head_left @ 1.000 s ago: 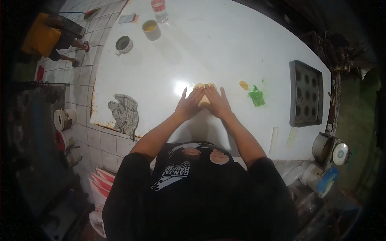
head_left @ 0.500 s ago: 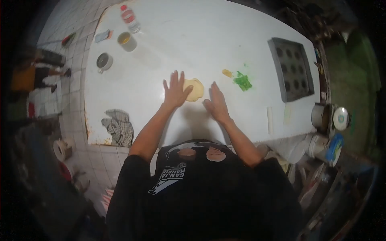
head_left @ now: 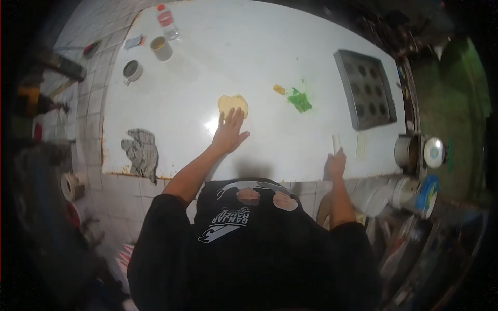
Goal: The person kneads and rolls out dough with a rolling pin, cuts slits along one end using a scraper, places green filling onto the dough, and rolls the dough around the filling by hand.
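A flat, pale yellow piece of dough (head_left: 232, 102) lies on the white table (head_left: 249, 57). My left hand (head_left: 229, 133) has its fingers spread, with the fingertips on the dough's near edge. At the table's right front, my right hand (head_left: 336, 164) is closed round the lower end of a white rolling pin (head_left: 335, 142), whose upper part sticks out beyond the fingers. To the right of the dough are a small yellow lump (head_left: 279, 89) and a green smear (head_left: 299, 100).
A dark tray (head_left: 366, 90) with round marks stands at the right. At the left are a bottle (head_left: 167, 22), two cups (head_left: 161, 48) and a checked cloth (head_left: 141, 153). Pots and buckets (head_left: 405, 192) stand beyond the right front edge. A person's legs show at far left.
Both hands were on the dough at first, then parted. My right hand has moved right and taken hold of the rolling pin. My left hand has stayed at the dough, now on its near edge.
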`<state>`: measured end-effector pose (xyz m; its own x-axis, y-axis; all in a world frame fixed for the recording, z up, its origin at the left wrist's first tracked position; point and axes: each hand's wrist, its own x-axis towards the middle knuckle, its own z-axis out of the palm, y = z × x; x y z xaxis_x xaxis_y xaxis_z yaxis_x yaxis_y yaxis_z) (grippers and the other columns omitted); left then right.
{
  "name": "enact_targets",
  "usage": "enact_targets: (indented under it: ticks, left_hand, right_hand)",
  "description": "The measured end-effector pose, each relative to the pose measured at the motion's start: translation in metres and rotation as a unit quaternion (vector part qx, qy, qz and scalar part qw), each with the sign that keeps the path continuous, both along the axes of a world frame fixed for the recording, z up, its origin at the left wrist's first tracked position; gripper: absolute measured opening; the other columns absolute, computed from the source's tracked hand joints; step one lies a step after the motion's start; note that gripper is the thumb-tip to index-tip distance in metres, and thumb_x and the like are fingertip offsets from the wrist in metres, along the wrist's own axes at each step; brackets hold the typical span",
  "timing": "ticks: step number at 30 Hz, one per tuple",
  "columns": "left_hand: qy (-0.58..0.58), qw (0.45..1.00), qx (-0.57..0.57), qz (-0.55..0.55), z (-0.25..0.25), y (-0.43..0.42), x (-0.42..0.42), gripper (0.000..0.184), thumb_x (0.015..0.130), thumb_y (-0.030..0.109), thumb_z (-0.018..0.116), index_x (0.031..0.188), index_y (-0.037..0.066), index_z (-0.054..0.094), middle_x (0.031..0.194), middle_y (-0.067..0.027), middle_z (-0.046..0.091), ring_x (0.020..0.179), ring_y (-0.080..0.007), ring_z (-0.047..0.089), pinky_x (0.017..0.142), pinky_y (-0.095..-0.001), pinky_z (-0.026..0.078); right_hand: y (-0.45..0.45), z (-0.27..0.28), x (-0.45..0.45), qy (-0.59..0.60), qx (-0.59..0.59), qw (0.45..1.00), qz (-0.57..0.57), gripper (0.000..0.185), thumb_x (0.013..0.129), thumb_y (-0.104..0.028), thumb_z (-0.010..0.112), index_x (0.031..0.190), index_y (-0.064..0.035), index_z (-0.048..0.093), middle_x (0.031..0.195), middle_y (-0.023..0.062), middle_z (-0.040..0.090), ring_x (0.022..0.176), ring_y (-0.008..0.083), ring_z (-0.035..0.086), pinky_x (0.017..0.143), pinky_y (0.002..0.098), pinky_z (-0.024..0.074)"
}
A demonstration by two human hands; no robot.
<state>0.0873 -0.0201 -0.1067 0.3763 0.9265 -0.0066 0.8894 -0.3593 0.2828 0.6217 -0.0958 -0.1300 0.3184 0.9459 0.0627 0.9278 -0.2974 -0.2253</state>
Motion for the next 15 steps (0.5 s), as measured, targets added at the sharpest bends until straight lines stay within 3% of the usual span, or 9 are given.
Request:
enact_targets:
  ticks: [2, 6, 8, 9, 10, 11, 12, 14, 15]
  left_hand:
    - [-0.013, 0.998, 0.011, 0.061, 0.002, -0.008, 0.006, 0.087, 0.106, 0.049, 0.063, 0.173, 0.004, 0.029, 0.182, -0.0184, 0.023, 0.169, -0.0384, 0.020, 0.133, -0.0660, 0.019]
    - [0.000, 0.996, -0.064, 0.068, 0.006, -0.014, 0.009, 0.085, 0.105, 0.052, 0.064, 0.170, 0.005, 0.034, 0.179, -0.0190, 0.030, 0.165, -0.0417, 0.028, 0.131, -0.0653, 0.023]
    - [0.003, 0.989, -0.107, 0.100, 0.011, -0.022, 0.021, 0.084, 0.105, 0.052, 0.064, 0.170, 0.007, 0.035, 0.179, -0.0187, 0.032, 0.165, -0.0423, 0.029, 0.131, -0.0658, 0.024]
    - [-0.002, 0.989, -0.091, 0.115, 0.006, -0.027, 0.022, 0.082, 0.105, 0.051, 0.064, 0.169, 0.008, 0.037, 0.177, -0.0186, 0.035, 0.164, -0.0430, 0.031, 0.129, -0.0665, 0.026]
    - [-0.004, 0.989, -0.077, 0.126, 0.004, -0.029, 0.021, 0.079, 0.105, 0.051, 0.064, 0.168, 0.010, 0.039, 0.176, -0.0184, 0.037, 0.163, -0.0436, 0.033, 0.128, -0.0672, 0.028]
    - [0.007, 0.988, -0.080, 0.129, 0.005, -0.034, 0.022, 0.079, 0.105, 0.051, 0.064, 0.168, 0.010, 0.039, 0.176, -0.0184, 0.037, 0.163, -0.0436, 0.033, 0.128, -0.0672, 0.028]
    - [0.010, 0.989, -0.067, 0.128, 0.006, -0.038, 0.024, 0.078, 0.105, 0.049, 0.064, 0.168, 0.010, 0.040, 0.176, -0.0183, 0.038, 0.163, -0.0438, 0.033, 0.127, -0.0676, 0.030]
    - [0.002, 0.990, -0.032, 0.135, 0.009, -0.038, 0.025, 0.072, 0.108, 0.045, 0.062, 0.168, 0.011, 0.041, 0.176, -0.0188, 0.037, 0.163, -0.0444, 0.033, 0.124, -0.0683, 0.033]
    - [0.013, 0.990, -0.037, 0.134, 0.013, -0.036, 0.022, 0.072, 0.108, 0.045, 0.062, 0.168, 0.011, 0.041, 0.176, -0.0188, 0.037, 0.163, -0.0444, 0.033, 0.124, -0.0683, 0.033]
  right_hand:
    - [0.007, 0.029, -0.027, 0.005, -0.104, 0.989, -0.103, 0.064, 0.102, -0.022, 0.071, 0.156, 0.0052, 0.050, 0.149, 0.0277, 0.056, 0.136, 0.0452, 0.057, 0.116, 0.0516, 0.0485]
    - [0.014, 0.014, -0.021, 0.144, -0.032, 0.986, -0.078, 0.057, 0.106, -0.020, 0.065, 0.158, -0.0013, 0.051, 0.139, 0.0254, 0.059, 0.127, 0.0406, 0.062, 0.108, 0.0528, 0.0513]
    - [0.036, -0.002, -0.042, 0.326, 0.039, 0.945, -0.019, 0.055, 0.110, -0.022, 0.061, 0.162, -0.0052, 0.050, 0.118, 0.0161, 0.066, 0.103, 0.0285, 0.069, 0.089, 0.0463, 0.0593]
    - [0.046, 0.052, -0.085, 0.492, -0.063, 0.867, -0.048, 0.054, 0.113, -0.025, 0.059, 0.162, -0.0072, 0.050, 0.100, 0.0056, 0.065, 0.080, 0.0152, 0.064, 0.067, 0.0349, 0.0581]
    - [0.060, 0.059, -0.118, 0.517, -0.084, 0.851, -0.033, 0.052, 0.114, -0.026, 0.059, 0.162, -0.0083, 0.051, 0.093, 0.0001, 0.063, 0.067, 0.0088, 0.056, 0.054, 0.0281, 0.0518]
    - [0.072, 0.060, -0.139, 0.491, -0.109, 0.862, 0.054, 0.053, 0.113, -0.024, 0.059, 0.163, -0.0080, 0.050, 0.101, 0.0033, 0.066, 0.072, 0.0108, 0.058, 0.058, 0.0294, 0.0538]
    - [0.085, 0.054, -0.162, 0.464, -0.097, 0.868, 0.145, 0.056, 0.112, -0.023, 0.060, 0.163, -0.0061, 0.048, 0.116, 0.0121, 0.068, 0.087, 0.0209, 0.067, 0.072, 0.0372, 0.0594]
    - [0.109, 0.015, -0.205, 0.319, 0.035, 0.894, 0.313, 0.058, 0.109, -0.021, 0.063, 0.162, -0.0022, 0.047, 0.133, 0.0224, 0.063, 0.112, 0.0364, 0.068, 0.094, 0.0467, 0.0573]
    - [0.113, 0.017, -0.225, 0.330, 0.033, 0.891, 0.309, 0.058, 0.109, -0.021, 0.063, 0.162, -0.0022, 0.047, 0.133, 0.0224, 0.063, 0.112, 0.0364, 0.068, 0.094, 0.0467, 0.0573]
